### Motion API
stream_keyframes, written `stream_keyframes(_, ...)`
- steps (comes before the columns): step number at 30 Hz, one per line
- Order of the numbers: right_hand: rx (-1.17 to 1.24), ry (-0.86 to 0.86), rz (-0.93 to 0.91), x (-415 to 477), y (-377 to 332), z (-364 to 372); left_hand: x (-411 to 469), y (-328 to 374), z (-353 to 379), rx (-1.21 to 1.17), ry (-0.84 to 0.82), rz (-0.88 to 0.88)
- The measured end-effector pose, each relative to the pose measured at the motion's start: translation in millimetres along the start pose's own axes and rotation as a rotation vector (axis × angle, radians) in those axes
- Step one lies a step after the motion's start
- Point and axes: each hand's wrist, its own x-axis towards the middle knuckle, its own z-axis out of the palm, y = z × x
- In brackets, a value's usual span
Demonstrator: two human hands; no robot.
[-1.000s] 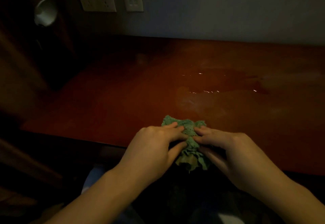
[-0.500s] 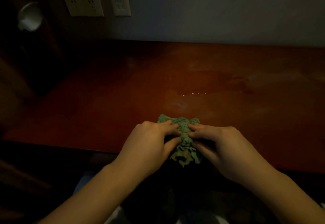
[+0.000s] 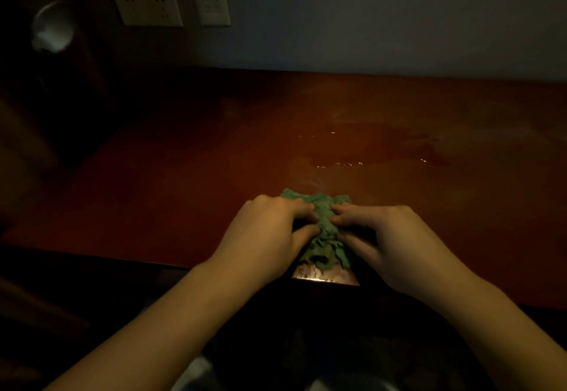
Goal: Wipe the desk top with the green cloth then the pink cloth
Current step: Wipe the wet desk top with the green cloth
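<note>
The left hand is pinching one side of the bunched green cloth at the near edge of the reddish desk, while the right hand is gripping its other side, fingers clenched into it.

The cloth lies on the desk near its front edge, between both hands.

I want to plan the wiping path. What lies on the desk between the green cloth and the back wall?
In the head view, a shiny wet patch lies on the desk top beyond the green cloth; otherwise bare.
</note>
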Motion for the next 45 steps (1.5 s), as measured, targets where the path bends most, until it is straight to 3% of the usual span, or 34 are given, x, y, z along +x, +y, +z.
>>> stream_keyframes(4, 0.005, 0.037, 0.043, 23, -1, -4, 24, 2, -5, 0.01, 0.018, -0.043)
stream_keyframes(10, -0.038, -0.127, 0.017, 11, 0, -11, 12, -2, -3, 0.008, -0.054, -0.025)
stream_keyframes(17, -0.019, -0.013, 0.086, 48, 2, -10, 45, -1, -6, 0.029, 0.018, -0.07)
stream_keyframes(22, -0.056, -0.088, 0.065, 37, 2, -12, 31, -6, -3, 0.021, -0.018, -0.049)
stream_keyframes(29, -0.043, 0.002, 0.086, 55, 3, -10, 51, -7, -5, 0.033, 0.036, -0.068)
stream_keyframes(36, -0.043, -0.066, 0.065, 45, 5, -10, 37, -11, -1, 0.032, 0.018, -0.037)
stream_keyframes(45, -0.033, 0.017, 0.092, 63, 6, -6, 56, -10, -2, 0.029, 0.059, -0.088)
